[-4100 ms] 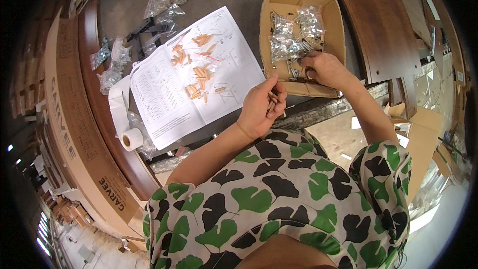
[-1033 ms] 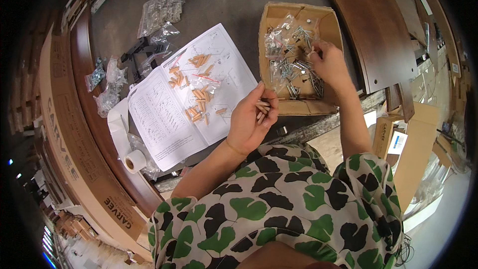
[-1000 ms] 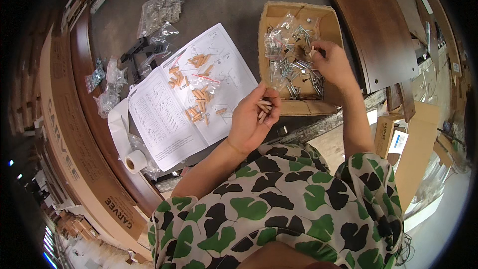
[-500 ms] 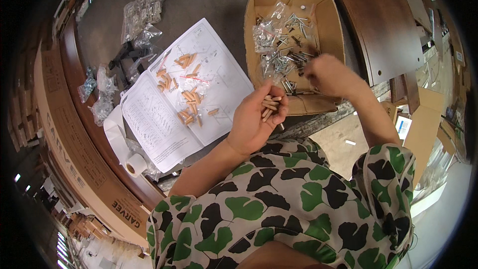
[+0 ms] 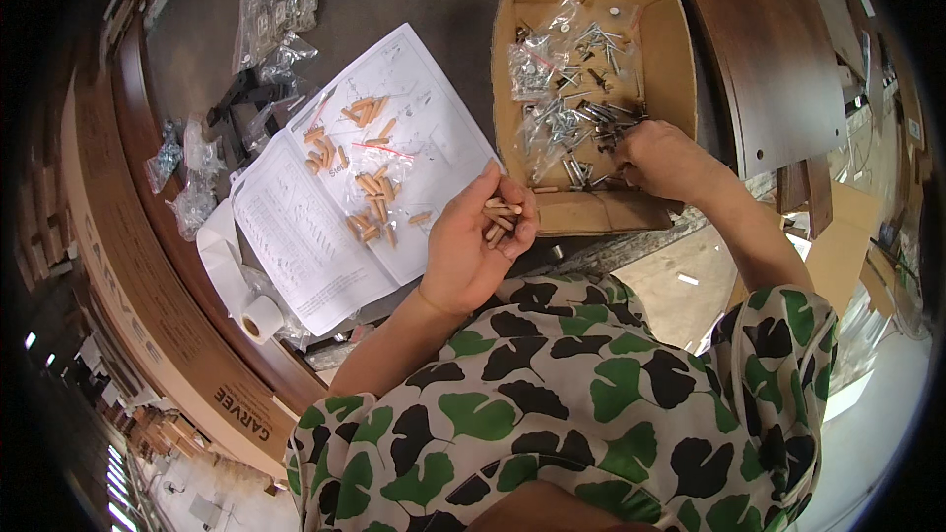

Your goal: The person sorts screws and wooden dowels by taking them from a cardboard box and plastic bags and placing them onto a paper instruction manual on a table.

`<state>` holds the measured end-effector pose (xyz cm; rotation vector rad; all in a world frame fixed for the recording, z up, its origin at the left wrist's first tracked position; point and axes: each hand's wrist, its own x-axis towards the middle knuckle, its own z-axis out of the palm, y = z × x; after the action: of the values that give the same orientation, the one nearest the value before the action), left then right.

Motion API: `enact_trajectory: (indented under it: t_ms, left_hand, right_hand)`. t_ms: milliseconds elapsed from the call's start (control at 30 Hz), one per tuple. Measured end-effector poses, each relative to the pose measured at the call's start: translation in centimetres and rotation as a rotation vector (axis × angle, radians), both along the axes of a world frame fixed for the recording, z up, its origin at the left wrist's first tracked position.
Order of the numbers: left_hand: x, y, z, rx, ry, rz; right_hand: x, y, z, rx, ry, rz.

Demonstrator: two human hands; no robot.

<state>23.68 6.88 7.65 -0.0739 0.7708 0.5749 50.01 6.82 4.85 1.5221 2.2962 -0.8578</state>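
Note:
Several wooden dowels (image 5: 501,220) rest in the cupped palm of my left hand (image 5: 463,251), its fingers curled round them. My right hand (image 5: 662,163) reaches into the open cardboard box (image 5: 670,69) at its right side. Its fingers are bent together over the loose screws (image 5: 581,120), and whatever they pinch is hidden. Small clear bags of fittings (image 5: 532,74) lie in the box's left half. Left of the box, more dowels (image 5: 374,199) are spread in small groups over an open instruction booklet (image 5: 310,227), some on or beside a clear zip bag (image 5: 394,160).
Bagged hardware (image 5: 281,15) and black parts (image 5: 241,103) lie beyond the booklet. A paper roll (image 5: 262,317) sits at its near left. Dark wood panels (image 5: 764,49) flank the box on the right. A long carton (image 5: 163,315) runs along the left.
My right hand has gone lower into the box and its fingers have drawn together. My left hand, with the dowels, has shifted left and slightly down, away from the box.

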Motion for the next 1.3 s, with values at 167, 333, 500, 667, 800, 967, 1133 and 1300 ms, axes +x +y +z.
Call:
enact_trajectory:
  t_ms: [167, 333, 500, 667, 800, 967, 1133, 1300]
  left_hand:
    - [-0.9, 0.1, -0.2, 0.041, 0.016, -0.006]
    - [-1.4, 0.3, -0.3, 0.070, 0.015, 0.037]
    - [-1.9, 0.3, -0.1, 0.045, 0.047, 0.077]
    - [-2.2, -0.1, -0.3, 0.036, 0.038, 0.086]
    - [-2.3, -0.4, -0.1, 0.034, -0.017, 0.081]
    - [-2.4, -0.9, -0.9, 0.058, -0.092, 0.053]
    - [-0.1, -1.7, -0.3, 0.080, -0.022, -0.028]
    - [0.5, -1.8, 0.8, 0.030, -0.139, -0.063]
  right_hand:
    - [-1.1, -0.4, -0.8, 0.041, -0.058, 0.151]
    - [-2.7, -0.6, 0.5, 0.046, -0.168, 0.202]
    - [-1.9, -1.0, -0.2, 0.072, -0.118, 0.143]
    - [-1.5, -1.3, -1.0, 0.079, -0.100, 0.104]
    - [-0.9, -0.6, -0.3, 0.024, 0.027, 0.015]
    - [-0.2, 1.2, 2.3, 0.016, 0.290, -0.289]
    - [-2.6, 1.7, 7.1, -0.355, 0.768, -0.680]
    - [-6.5, 2.1, 10.3, -0.361, 0.779, -0.407]
